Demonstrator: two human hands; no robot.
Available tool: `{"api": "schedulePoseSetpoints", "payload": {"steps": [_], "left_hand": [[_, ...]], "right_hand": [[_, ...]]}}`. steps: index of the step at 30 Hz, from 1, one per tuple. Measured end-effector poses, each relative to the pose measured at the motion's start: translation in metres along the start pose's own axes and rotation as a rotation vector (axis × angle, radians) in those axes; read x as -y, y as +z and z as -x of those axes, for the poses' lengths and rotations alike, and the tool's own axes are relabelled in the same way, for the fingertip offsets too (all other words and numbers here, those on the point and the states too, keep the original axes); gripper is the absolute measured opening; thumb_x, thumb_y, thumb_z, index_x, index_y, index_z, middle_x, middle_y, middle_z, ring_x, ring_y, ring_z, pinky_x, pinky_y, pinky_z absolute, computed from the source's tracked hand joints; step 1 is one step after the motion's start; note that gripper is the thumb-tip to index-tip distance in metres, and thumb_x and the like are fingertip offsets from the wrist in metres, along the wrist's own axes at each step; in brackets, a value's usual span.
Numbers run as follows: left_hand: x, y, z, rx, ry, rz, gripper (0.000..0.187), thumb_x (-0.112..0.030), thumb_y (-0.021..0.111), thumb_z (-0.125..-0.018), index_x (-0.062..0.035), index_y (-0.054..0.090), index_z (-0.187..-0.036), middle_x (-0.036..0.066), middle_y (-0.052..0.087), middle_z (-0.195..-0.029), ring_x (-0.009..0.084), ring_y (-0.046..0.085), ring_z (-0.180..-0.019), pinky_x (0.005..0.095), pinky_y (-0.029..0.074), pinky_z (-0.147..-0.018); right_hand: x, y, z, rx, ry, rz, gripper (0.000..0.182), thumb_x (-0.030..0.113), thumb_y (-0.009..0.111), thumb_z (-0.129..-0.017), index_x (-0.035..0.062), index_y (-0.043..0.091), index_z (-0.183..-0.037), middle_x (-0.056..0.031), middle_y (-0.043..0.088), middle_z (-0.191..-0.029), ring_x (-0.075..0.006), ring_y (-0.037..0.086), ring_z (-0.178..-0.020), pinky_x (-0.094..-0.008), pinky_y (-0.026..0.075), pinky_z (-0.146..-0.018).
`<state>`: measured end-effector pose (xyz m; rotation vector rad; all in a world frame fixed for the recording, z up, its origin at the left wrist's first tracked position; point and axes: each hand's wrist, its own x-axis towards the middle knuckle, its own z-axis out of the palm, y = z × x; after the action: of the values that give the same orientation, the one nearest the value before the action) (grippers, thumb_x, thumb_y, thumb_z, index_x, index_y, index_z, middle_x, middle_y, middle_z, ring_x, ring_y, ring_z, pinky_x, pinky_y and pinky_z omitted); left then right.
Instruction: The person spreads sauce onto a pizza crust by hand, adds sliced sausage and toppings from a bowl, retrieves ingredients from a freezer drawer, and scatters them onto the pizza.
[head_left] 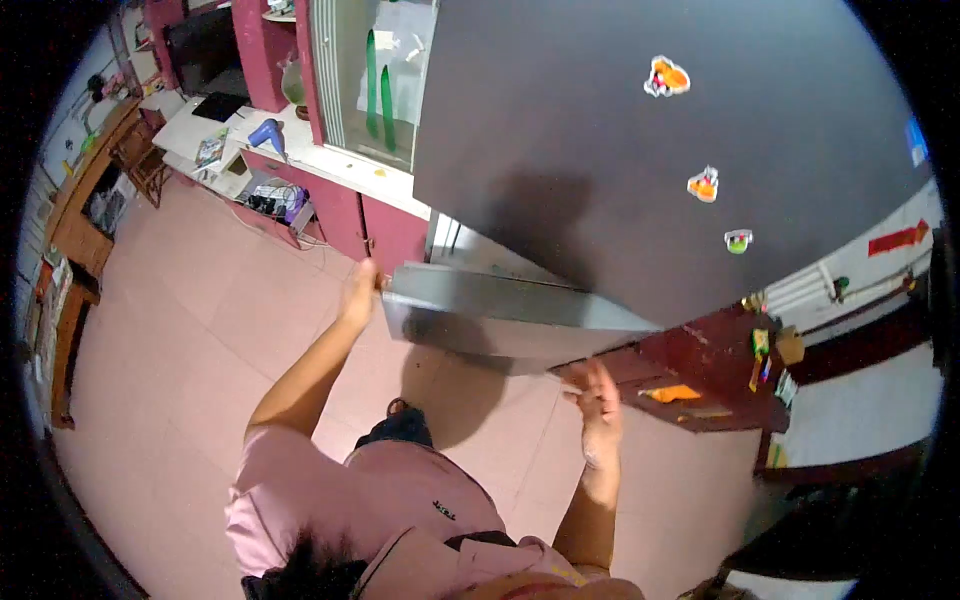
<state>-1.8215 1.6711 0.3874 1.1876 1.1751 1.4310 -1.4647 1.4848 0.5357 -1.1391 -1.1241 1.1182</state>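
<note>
Left hand (358, 290) grips the dark grey metal refrigerator door (640, 150) edge; right hand (597, 392), fingers spread, risks being pinched beneath it.

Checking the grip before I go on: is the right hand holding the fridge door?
No, the right hand hangs open in the air below the fridge door, while the left hand grips the door's lower corner.

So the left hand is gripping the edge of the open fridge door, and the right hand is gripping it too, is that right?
Not quite. The left hand does grip the edge of the grey fridge door, but the right hand is not on it: the head view shows it open in the air, below the door's lower edge, fingers spread, holding nothing.
</note>
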Motion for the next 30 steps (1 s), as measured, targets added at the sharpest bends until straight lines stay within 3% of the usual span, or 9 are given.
{"api": "schedulePoseSetpoints", "payload": {"steps": [3, 5, 9, 11, 14, 15, 17, 20, 30], "left_hand": [[-0.026, -0.037, 0.032, 0.301, -0.361, 0.141, 0.035, -0.041, 0.047, -0.086, -0.0061, 0.054, -0.083, 0.003, 0.054, -0.073, 0.0131, 0.051, -0.066, 0.0272, 0.041, -0.057], [-0.01, 0.001, 0.031, 0.196, -0.41, -0.02, 0.035, -0.042, 0.05, -0.085, -0.0076, 0.057, -0.088, 0.003, 0.056, -0.075, 0.01, 0.053, -0.067, 0.0245, 0.041, -0.056], [0.035, 0.102, 0.007, 0.496, -0.523, -0.07, 0.032, -0.034, 0.058, -0.082, -0.0073, 0.056, -0.1, 0.005, 0.056, -0.078, 0.0144, 0.054, -0.071, 0.0295, 0.047, -0.063], [0.032, 0.162, 0.002, 0.328, -0.782, 0.042, 0.035, -0.032, 0.059, -0.08, -0.0051, 0.054, -0.102, 0.007, 0.056, -0.08, 0.0183, 0.055, -0.074, 0.0355, 0.049, -0.068], [0.152, 0.214, -0.045, 0.394, -1.06, 0.598, 0.04, -0.032, 0.062, -0.077, -0.0047, 0.052, -0.104, 0.01, 0.057, -0.081, 0.0221, 0.057, -0.076, 0.039, 0.049, -0.071], [0.15, 0.234, -0.05, 0.265, -1.068, 0.5, 0.039, -0.033, 0.062, -0.076, -0.0043, 0.052, -0.101, 0.01, 0.056, -0.079, 0.0225, 0.056, -0.075, 0.0383, 0.048, -0.074], [0.195, 0.259, -0.071, 0.51, -0.476, -0.11, 0.035, -0.029, 0.061, -0.076, -0.0033, 0.052, -0.098, 0.01, 0.056, -0.078, 0.023, 0.056, -0.075, 0.0383, 0.048, -0.074], [0.207, 0.297, -0.09, 0.263, -0.938, 0.593, 0.029, -0.025, 0.059, -0.076, -0.0028, 0.052, -0.094, 0.01, 0.055, -0.078, 0.0232, 0.055, -0.074, 0.0378, 0.048, -0.074], [0.21, 0.269, -0.051, 0.193, -0.969, 0.944, 0.012, -0.012, 0.053, -0.077, -0.0012, 0.053, -0.079, 0.011, 0.055, -0.078, 0.0238, 0.054, -0.073, 0.0361, 0.048, -0.074]], "right_hand": [[-0.002, 0.014, 0.032, -0.358, -0.155, 0.216, 0.049, 0.023, 0.047, -0.089, 0.0066, 0.03, -0.132, -0.0102, 0.042, -0.125, -0.0208, 0.042, -0.113, -0.0339, 0.037, -0.09], [-0.007, 0.018, 0.052, -0.526, -0.216, 0.435, 0.049, 0.022, 0.047, -0.088, 0.0053, 0.03, -0.131, -0.0116, 0.039, -0.127, -0.0223, 0.037, -0.117, -0.0359, 0.034, -0.093], [-0.013, 0.021, 0.067, -0.687, -0.301, 0.819, 0.05, 0.019, 0.047, -0.087, 0.0009, 0.03, -0.13, -0.0177, 0.034, -0.129, -0.0287, 0.033, -0.12, -0.0401, 0.027, -0.098], [-0.015, 0.01, 0.07, -0.71, -0.274, 0.942, 0.052, 0.022, 0.047, -0.087, -0.0029, 0.029, -0.129, -0.0225, 0.029, -0.131, -0.0342, 0.029, -0.121, -0.043, 0.024, -0.1], [-0.011, -0.006, 0.079, -0.695, -0.088, 1.11, 0.057, 0.027, 0.048, -0.087, -0.0031, 0.026, -0.13, -0.0257, 0.023, -0.132, -0.0374, 0.024, -0.123, -0.0453, 0.019, -0.101], [-0.008, -0.007, 0.082, -0.71, -0.036, 1.052, 0.06, 0.032, 0.045, -0.088, -0.0036, 0.024, -0.131, -0.0267, 0.018, -0.135, -0.0384, 0.02, -0.125, -0.0459, 0.016, -0.102], [-0.005, -0.021, 0.086, -0.809, 0.062, 1.044, 0.059, 0.033, 0.042, -0.089, -0.0037, 0.023, -0.131, -0.0269, 0.015, -0.136, -0.0388, 0.018, -0.126, -0.0459, 0.016, -0.102], [-0.01, -0.064, 0.096, -0.985, 0.099, 1.108, 0.057, 0.034, 0.038, -0.09, -0.0034, 0.023, -0.131, -0.0257, 0.016, -0.137, -0.0371, 0.016, -0.128, -0.0448, 0.014, -0.104], [-0.011, -0.161, 0.104, -1.103, 0.024, 1.388, 0.06, 0.034, 0.045, -0.087, 0.0017, 0.024, -0.133, -0.0205, 0.02, -0.138, -0.0337, 0.015, -0.13, -0.0439, 0.012, -0.105]]}}
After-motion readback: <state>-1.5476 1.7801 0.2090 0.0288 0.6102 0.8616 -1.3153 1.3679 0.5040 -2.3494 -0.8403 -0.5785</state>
